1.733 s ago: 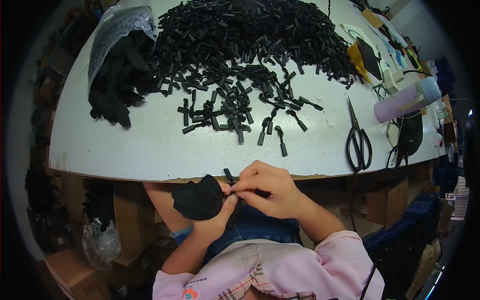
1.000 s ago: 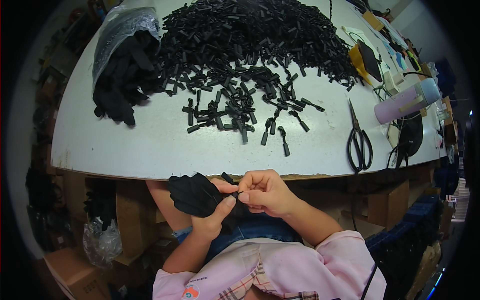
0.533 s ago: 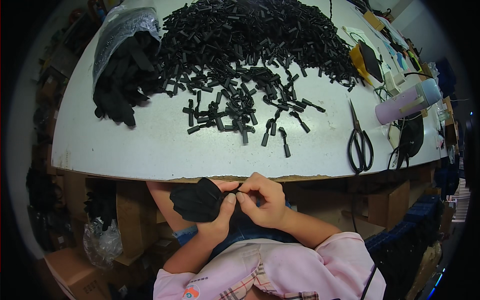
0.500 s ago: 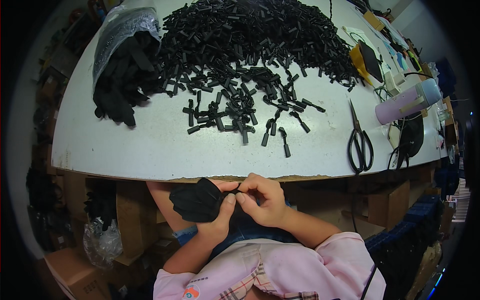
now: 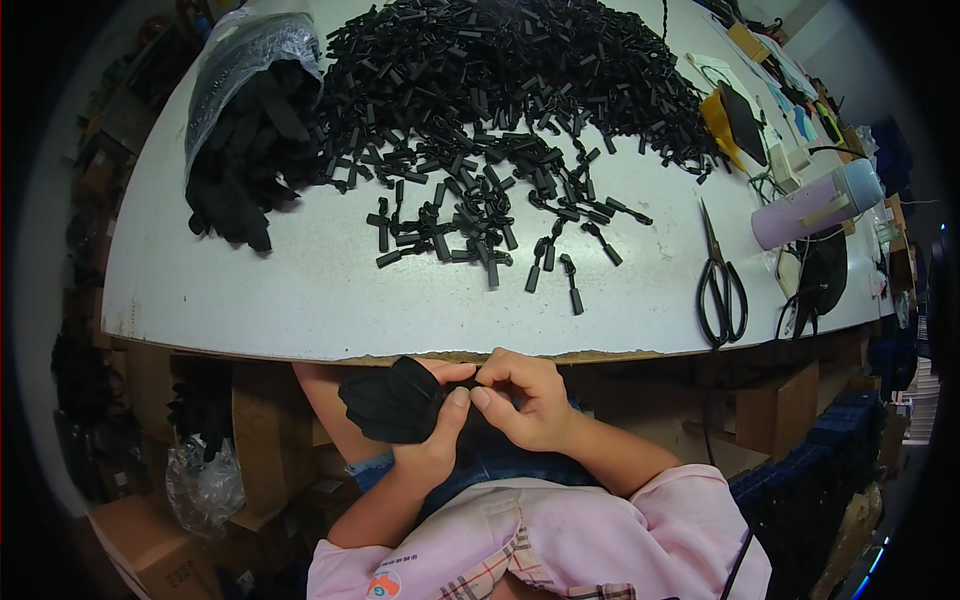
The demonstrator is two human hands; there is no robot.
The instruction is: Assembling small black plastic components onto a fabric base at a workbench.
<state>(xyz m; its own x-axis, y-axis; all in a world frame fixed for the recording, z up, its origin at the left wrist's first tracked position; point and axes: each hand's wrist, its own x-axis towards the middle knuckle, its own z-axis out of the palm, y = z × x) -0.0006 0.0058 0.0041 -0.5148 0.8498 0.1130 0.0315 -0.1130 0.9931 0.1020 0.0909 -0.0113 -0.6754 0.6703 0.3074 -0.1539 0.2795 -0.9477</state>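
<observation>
Over my lap, just off the table's front edge, my left hand (image 5: 437, 440) is closed on a bundle of black fabric pieces (image 5: 392, 403) that fans out to the left. My right hand (image 5: 528, 402) is in a pinch, its thumb and index finger meeting my left fingertips at the bundle's right end. A small dark bit shows between the fingertips, too hidden to name. Beyond the hands, many loose black zipper pulls (image 5: 574, 290) with looped cords lie on the white table (image 5: 330, 305), and behind them rises a large heap of zipper pulls (image 5: 500, 70).
A clear plastic bag (image 5: 262, 45) at the far left spills black fabric pieces (image 5: 240, 165). Black-handled scissors (image 5: 718, 285) lie on the right, beside a lilac bottle (image 5: 808, 210) on its side and a yellow-and-black object (image 5: 733, 122). Cardboard boxes (image 5: 155, 545) stand below the table.
Hardly anything differs. Both hands keep their hold over the lap, with only a slight shift of the fingers and fabric.
</observation>
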